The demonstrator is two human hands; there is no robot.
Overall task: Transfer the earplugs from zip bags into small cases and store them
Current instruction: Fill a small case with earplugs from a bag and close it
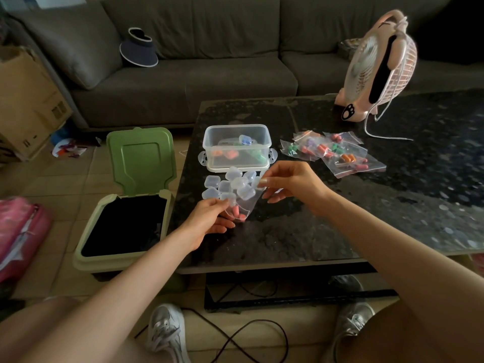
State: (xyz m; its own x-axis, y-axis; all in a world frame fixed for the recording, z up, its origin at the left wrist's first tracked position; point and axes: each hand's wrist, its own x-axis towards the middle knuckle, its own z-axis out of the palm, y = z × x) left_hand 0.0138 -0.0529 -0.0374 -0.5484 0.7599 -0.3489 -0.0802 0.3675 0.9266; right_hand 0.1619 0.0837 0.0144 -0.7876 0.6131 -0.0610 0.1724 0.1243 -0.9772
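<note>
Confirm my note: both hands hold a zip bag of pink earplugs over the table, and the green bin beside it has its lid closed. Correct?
No: the head view shows the green bin with its lid raised open. Otherwise right: left hand and right hand hold the zip bag of pink earplugs over the table.

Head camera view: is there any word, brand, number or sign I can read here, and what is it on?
No text here is readable.
Cardboard box: dark printed marks on its side, too blurred to read.
Pink fan: a black paw-print sign on its base, no words.
Zip bags: no label visible.
</note>
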